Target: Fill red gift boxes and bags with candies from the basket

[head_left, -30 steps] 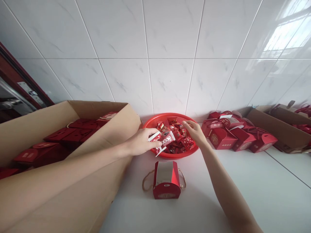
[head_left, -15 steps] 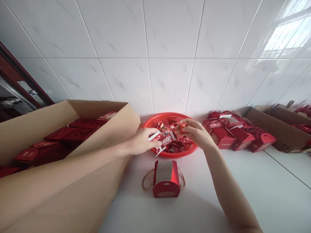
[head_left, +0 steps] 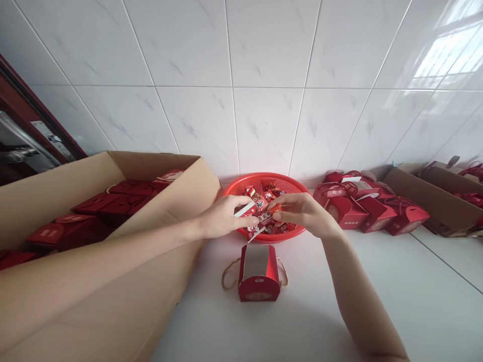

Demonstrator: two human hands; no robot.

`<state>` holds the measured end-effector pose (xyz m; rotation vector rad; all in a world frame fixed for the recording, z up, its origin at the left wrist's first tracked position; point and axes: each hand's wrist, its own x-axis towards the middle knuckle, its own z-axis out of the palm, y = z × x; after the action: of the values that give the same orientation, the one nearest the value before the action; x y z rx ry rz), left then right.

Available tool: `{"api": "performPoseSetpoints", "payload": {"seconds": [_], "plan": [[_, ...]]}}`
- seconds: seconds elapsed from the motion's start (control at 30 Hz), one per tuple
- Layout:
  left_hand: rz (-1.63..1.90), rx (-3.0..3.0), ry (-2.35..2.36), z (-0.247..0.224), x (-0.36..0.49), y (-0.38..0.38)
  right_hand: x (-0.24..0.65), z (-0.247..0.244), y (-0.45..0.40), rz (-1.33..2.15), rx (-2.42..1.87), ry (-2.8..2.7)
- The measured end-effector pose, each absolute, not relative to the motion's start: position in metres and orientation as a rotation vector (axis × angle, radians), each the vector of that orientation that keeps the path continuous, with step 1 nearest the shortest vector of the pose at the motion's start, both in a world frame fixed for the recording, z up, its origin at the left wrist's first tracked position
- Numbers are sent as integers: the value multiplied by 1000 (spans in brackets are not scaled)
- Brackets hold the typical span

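My left hand (head_left: 228,217) is closed on red-and-white wrapped candies (head_left: 253,229), whose serrated wrapper ends stick out past the fingers. Close beside it, my right hand (head_left: 298,213) pinches a small orange-red wrapped candy (head_left: 276,208) between thumb and fingers. Both hands are over a red plastic basket (head_left: 241,184) holding many wrapped candies (head_left: 281,227), partly hidden by the fingers. In front of the basket stands a red gift box (head_left: 258,290), its top open, with a twisted rope handle (head_left: 227,281) hanging at each side.
A large cardboard carton (head_left: 158,274) with several red boxes (head_left: 71,231) inside stands at the left. Several red gift boxes (head_left: 347,211) are heaped right of the basket, before another cardboard carton (head_left: 418,201). White tiled wall (head_left: 267,125) rises behind the counter (head_left: 309,322).
My right hand has moved down and left toward my left hand, still pinching the small candy. My left hand has shifted slightly right with its candies.
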<state>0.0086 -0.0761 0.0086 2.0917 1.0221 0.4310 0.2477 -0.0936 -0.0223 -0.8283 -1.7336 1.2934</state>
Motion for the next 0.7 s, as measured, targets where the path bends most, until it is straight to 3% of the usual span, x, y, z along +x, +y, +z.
{"api": "performPoseSetpoints", "payload": {"seconds": [0.2,0.43,0.7], "plan": [[205,2141,1017,19,7,-79,254,-6,-113,1027,-906,-1993],[224,2276,1103,19,12,-87,229,-9,-133,675,-868,-2557],[212,2311,1113,18,11,-87,216,-13,-135,718,-777,-2570]]}}
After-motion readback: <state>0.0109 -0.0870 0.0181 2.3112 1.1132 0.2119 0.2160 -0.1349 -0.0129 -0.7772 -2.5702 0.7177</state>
